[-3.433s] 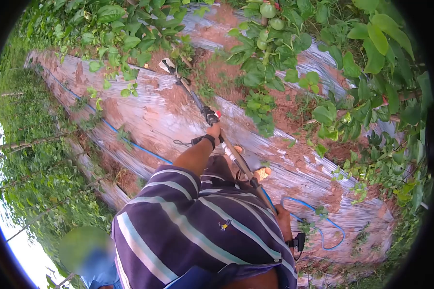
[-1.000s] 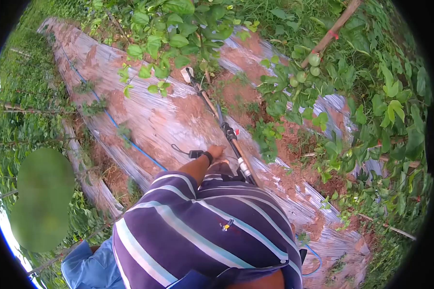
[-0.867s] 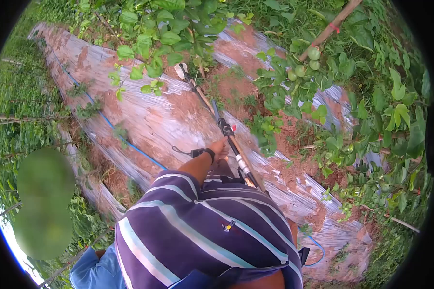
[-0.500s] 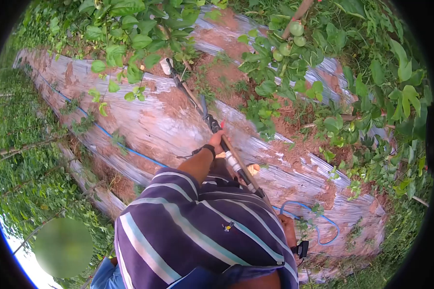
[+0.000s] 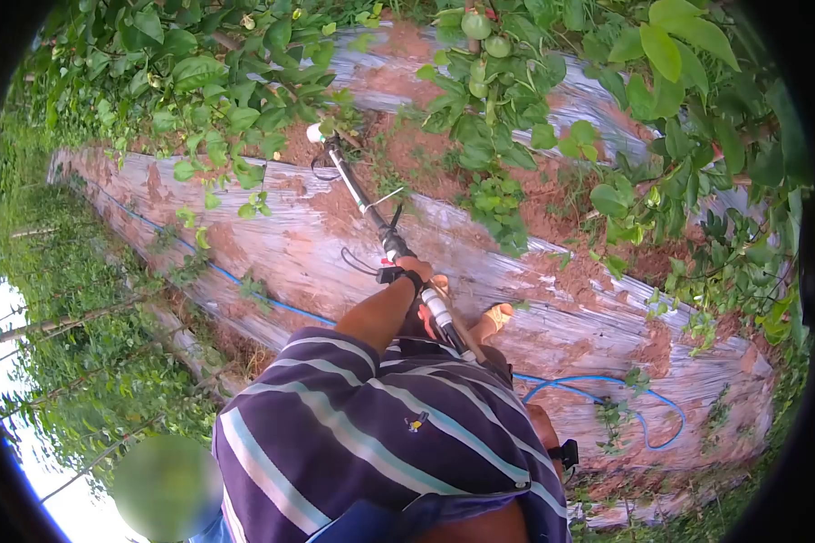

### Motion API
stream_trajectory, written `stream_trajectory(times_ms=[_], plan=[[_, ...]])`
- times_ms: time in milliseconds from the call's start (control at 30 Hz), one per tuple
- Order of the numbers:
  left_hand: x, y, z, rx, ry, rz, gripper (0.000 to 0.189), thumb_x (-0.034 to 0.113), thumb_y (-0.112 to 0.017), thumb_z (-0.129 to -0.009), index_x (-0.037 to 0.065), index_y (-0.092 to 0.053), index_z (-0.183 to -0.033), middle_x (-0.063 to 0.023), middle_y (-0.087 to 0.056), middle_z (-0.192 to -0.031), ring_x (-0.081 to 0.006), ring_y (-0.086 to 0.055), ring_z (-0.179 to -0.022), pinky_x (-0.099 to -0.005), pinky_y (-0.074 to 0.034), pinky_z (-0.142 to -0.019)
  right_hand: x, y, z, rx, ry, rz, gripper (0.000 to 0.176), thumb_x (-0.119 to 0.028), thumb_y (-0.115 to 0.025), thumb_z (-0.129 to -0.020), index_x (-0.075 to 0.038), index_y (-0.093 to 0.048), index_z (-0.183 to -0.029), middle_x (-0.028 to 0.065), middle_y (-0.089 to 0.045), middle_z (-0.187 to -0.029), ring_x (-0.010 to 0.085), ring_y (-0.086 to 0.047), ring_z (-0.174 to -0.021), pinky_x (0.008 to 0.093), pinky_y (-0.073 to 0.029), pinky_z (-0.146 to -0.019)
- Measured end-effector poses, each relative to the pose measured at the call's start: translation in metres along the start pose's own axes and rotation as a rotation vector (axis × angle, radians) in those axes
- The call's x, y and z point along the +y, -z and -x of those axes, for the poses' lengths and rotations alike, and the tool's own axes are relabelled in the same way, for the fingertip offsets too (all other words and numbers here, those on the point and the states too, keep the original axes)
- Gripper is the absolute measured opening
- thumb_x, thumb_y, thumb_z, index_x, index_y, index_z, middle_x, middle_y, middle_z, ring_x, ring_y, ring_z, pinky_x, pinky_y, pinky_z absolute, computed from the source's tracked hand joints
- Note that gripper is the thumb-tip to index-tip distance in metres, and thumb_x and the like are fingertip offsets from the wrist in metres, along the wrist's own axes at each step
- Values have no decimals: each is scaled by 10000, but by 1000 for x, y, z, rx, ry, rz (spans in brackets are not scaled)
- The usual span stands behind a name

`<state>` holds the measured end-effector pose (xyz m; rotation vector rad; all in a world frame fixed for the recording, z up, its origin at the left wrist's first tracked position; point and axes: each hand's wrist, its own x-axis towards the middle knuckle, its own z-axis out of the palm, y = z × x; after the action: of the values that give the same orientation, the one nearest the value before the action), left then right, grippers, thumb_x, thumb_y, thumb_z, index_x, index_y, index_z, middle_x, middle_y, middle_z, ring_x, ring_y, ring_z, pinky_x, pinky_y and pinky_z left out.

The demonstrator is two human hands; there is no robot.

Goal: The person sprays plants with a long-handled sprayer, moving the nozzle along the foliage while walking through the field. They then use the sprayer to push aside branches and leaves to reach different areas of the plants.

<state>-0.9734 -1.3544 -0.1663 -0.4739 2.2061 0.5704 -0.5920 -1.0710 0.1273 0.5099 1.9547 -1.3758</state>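
My left hand [image 5: 414, 268] is closed around a long pole [image 5: 362, 195] near its middle, with a black strap on the wrist. The pole slants from a white head [image 5: 315, 133] at the upper left down to my striped shirt, and has black joints and a white sleeve [image 5: 437, 306]. My right hand [image 5: 541, 425] is partly visible beside the shirt at the lower right, below a black wrist device [image 5: 566, 453]; its fingers are hidden. The pole's lower end disappears behind the shirt.
Plastic film [image 5: 263, 213] with soil on it covers the ground. A blue hose [image 5: 285, 306] crosses it and loops at the right [image 5: 670, 412]. Leafy plants bear green fruits [image 5: 477, 25] at the top. A foot [image 5: 496, 317] shows beside the pole.
The pole's white head has turned and shows a rounder face. The view has shifted, so the fruits appear farther left and the hose farther right. My left hand still grips the pole.
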Motion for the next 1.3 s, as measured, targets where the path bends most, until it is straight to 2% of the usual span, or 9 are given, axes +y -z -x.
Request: stream_trajectory(times_ms=[33,100,167,233,300,367,600,1133,1300], plan=[[-3,-10,-6,90,12,-92,292,218,-537,-858,-21,-630,-997,-179,-669,-963,-284,-674,-903,-401,-520,-774,4,1,0,-38,-124,-7,256,-234,-477,-973,-32,-612,-894,203,-604,-752,353,-635,-758,416,-481,-659],[-16,-31,-26,290,38,-245,330,228,-527,-854,-45,-636,-1005,-196,-678,-987,-292,-679,-922,-399,-518,-784,16,-1,-5,65,300,123,318,-257,-471,-986,-20,-611,-827,138,-576,-661,258,-615,-633,372,-457,-574],[-21,-22,-19,391,9,-307,348,182,-536,-844,-59,-620,-1081,-200,-672,-1056,-296,-684,-908,-420,-527,-732,18,4,-8,28,123,-134,346,-268,-460,-994,-15,-608,-809,95,-562,-647,209,-585,-598,350,-435,-537],[-4,11,19,163,22,182,331,61,-598,-770,-83,-596,-1068,-193,-658,-995,-283,-685,-829,-423,-533,-654,24,7,-12,-7,-60,-382,375,-279,-450,-1002,-11,-605,-790,51,-549,-632,160,-555,-563,328,-414,-499],[-7,15,26,133,-56,399,270,9,-598,-750,-47,-607,-1014,-151,-617,-864,-265,-653,-755,-396,-533,-628,38,12,-22,100,218,-29,401,-310,-483,-993,-10,-602,-755,-12,-538,-626,110,-509,-536,303,-377,-461],[28,44,85,14,16,1227,199,31,-613,-755,3,-585,-950,-113,-552,-779,-244,-600,-676,-416,-527,-604,-26,38,-6,58,-105,-257,398,-327,-563,-944,-2,-607,-720,13,-550,-588,117,-526,-537,297,-402,-477],[59,81,106,-352,98,1557,76,125,-574,-796,70,-521,-797,-69,-510,-682,-222,-531,-594,-364,-466,-550,-83,48,2,312,-121,3,325,-300,-668,-840,14,-651,-760,132,-591,-599,207,-561,-534,342,-436,-525],[21,103,91,-434,215,1586,118,148,-635,-834,92,-534,-854,-45,-501,-668,-202,-559,-626,-372,-500,-560,-126,-3,9,443,59,303,196,-215,-675,-828,-21,-652,-843,218,-637,-742,364,-649,-686,402,-476,-604],[-1,90,67,-611,119,1614,217,239,-638,-872,113,-490,-969,-56,-501,-767,-223,-557,-696,-551,-536,-669,-145,-17,16,453,-67,291,193,-214,-688,-814,-27,-652,-844,222,-630,-728,367,-647,-686,400,-476,-605]])
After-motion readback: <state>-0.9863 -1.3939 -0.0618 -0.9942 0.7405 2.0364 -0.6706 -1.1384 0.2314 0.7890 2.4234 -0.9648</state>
